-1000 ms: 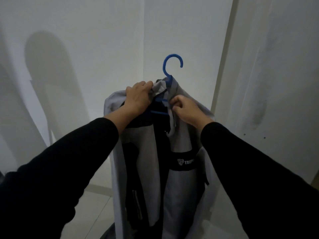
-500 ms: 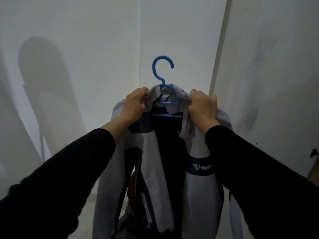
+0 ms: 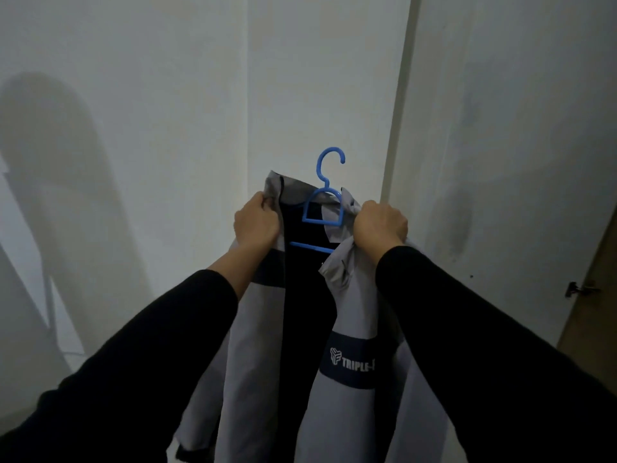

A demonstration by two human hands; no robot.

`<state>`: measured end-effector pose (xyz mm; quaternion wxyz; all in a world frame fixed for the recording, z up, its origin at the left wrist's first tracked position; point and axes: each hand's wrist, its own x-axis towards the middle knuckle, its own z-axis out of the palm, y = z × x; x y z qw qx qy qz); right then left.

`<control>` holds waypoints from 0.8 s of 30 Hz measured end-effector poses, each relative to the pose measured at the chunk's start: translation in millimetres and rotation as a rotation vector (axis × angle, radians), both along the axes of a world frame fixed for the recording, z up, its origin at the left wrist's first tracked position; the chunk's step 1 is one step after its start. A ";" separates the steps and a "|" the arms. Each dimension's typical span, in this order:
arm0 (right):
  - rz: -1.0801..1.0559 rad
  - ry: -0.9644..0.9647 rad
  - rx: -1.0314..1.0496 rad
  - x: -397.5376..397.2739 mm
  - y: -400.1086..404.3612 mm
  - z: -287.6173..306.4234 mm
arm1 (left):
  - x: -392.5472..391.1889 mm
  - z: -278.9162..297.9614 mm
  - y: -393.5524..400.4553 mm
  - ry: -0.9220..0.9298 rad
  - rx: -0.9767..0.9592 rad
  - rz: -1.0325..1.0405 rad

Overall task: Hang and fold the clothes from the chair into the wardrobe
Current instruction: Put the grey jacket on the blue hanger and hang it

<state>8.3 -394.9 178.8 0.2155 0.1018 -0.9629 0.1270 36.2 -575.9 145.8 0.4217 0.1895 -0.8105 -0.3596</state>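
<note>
A grey jacket [image 3: 347,406] with dark navy bands and a dark lining hangs open on a blue plastic hanger [image 3: 323,208], held up in the air before a white wall. My left hand [image 3: 256,222] grips the jacket's left shoulder near the collar. On the other side, my right hand [image 3: 380,223] is closed on the right shoulder. The hanger's hook stands free above the collar, caught on nothing. White lettering shows on the navy band of the right front panel. The chair and the wardrobe are out of view.
White walls [image 3: 167,111] meet in a corner straight ahead. A wooden door [image 3: 597,295] with a metal handle [image 3: 579,289] is at the right edge. My shadow falls on the left wall.
My hands have spread apart to the jacket's shoulders, opening its front. The jacket and hanger have shifted a little to the right and the view has tilted upward.
</note>
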 end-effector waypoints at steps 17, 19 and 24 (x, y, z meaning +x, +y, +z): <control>0.032 0.010 -0.150 -25.4 6.0 -21.4 | -0.3 -47.6 21.6 -0.075 -0.354 -0.440; 0.068 0.040 -0.158 -32.5 11.0 -19.6 | -1.0 -34.0 2.2 0.155 -0.432 -0.254; 0.235 0.049 -0.196 -42.2 9.0 -16.3 | -10.6 3.5 -20.2 -0.203 -0.529 -0.221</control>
